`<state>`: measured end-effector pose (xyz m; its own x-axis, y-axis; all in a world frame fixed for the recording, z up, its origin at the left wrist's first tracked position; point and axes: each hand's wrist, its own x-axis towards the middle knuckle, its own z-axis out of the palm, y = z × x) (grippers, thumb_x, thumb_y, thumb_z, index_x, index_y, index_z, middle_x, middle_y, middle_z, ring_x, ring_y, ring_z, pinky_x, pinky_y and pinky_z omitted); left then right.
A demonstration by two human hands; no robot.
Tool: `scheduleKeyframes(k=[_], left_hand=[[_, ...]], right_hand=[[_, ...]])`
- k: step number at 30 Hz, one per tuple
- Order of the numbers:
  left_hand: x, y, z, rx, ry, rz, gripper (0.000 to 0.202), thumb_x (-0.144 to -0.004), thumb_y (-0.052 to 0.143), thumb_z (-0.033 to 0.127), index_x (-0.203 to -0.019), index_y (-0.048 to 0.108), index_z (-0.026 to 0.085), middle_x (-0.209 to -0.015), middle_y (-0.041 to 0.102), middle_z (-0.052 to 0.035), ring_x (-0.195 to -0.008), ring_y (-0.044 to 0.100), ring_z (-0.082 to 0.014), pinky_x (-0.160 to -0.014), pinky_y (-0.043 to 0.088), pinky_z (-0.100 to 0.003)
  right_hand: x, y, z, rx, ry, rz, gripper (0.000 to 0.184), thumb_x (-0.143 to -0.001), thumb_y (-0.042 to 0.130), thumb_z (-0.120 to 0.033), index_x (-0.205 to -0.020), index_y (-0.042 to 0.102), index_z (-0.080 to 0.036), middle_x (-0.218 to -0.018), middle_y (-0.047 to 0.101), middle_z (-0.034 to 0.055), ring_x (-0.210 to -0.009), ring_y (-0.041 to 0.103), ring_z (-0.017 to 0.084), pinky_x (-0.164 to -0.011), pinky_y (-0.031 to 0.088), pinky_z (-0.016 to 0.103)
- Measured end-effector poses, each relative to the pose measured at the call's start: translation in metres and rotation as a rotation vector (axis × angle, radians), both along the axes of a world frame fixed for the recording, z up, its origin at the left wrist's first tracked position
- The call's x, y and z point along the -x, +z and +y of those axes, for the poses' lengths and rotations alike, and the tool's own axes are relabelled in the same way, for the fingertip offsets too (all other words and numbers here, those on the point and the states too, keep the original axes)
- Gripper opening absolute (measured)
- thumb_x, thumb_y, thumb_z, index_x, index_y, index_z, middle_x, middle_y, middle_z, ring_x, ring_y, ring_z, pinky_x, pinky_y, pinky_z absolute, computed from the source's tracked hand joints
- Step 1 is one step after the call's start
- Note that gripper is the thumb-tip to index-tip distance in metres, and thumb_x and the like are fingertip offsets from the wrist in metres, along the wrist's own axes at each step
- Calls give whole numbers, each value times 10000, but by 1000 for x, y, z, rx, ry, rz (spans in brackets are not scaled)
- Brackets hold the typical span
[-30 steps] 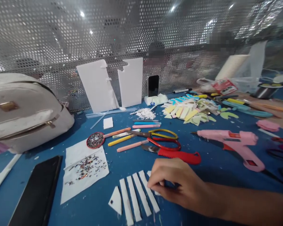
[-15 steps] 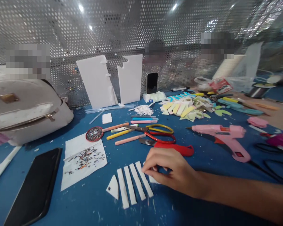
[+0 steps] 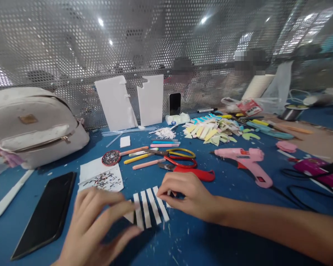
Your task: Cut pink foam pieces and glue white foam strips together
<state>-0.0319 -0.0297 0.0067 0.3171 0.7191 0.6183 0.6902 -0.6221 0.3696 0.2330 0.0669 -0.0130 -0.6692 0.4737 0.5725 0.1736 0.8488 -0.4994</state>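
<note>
Several narrow white foam strips point(image 3: 145, 210) lie side by side on the blue table. A white pointed foam piece point(image 3: 130, 217) with a dark hole sits at their left end, partly covered by my left hand point(image 3: 100, 221). That hand hovers over the left end of the row, slightly blurred, its thumb and fingers apart and nothing between them. My right hand point(image 3: 183, 192) rests at the upper end of the rightmost strip, thumb and fingertips brought together. What its fingertips pinch, if anything, is hidden. Another white piece point(image 3: 168, 205) shows partly beneath it.
Scissors point(image 3: 169, 152), a red-handled tool point(image 3: 194, 173) and markers point(image 3: 137, 159) lie beyond my right hand. A pink glue gun point(image 3: 244, 157) is to the right, trailing its cord. At left are a phone point(image 3: 46, 214), glitter-strewn paper point(image 3: 100, 168) and a backpack point(image 3: 41, 136). Paper scraps point(image 3: 211, 129) are piled behind.
My left hand has come into view from below and reached over the left end of the row. My right hand stays by the rightmost strip. The view has shifted slightly.
</note>
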Motion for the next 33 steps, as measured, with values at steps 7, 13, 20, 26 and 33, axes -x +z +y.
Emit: scheduleKeyframes(k=[7,13,20,26,33], left_hand=[[-13,-9,30,-125,-78,145,81,-938,712,241,-989,684,297,-827,713,45,-702,631,-165,-794,348,-358],[-14,-10,25,-78,-88,91,137,-940,672,156,-979,691,285,-837,707,41,-730,627,-164,-812,345,-371],[-16,-11,22,-49,-111,74,200,-945,619,68,-969,676,259,-853,681,32,-761,604,-160,-816,333,-381],[-11,-13,26,-27,-90,72,190,-953,614,85,-956,671,266,-858,677,41,-768,601,-159,-816,327,-380],[-4,-14,27,-44,-77,53,174,-947,629,96,-945,660,267,-832,664,34,-777,573,-176,-809,332,-386]], right_hand=[[0,0,0,-20,-10,-22,174,-998,604,-241,-876,701,-165,-778,694,34,-697,628,141,-636,454,242],[0,-2,1,-24,-15,-18,178,-996,606,-244,-865,701,-170,-773,692,29,-698,624,141,-629,443,234],[1,-4,1,-18,-5,-7,161,-985,617,-217,-857,695,-160,-766,685,21,-688,617,132,-621,443,225],[0,-5,3,-13,-8,14,145,-991,628,-232,-887,701,-162,-788,692,22,-704,628,134,-645,455,234],[-3,2,2,7,-4,82,131,-982,653,-239,-890,708,-162,-771,695,24,-642,594,118,-602,453,224]])
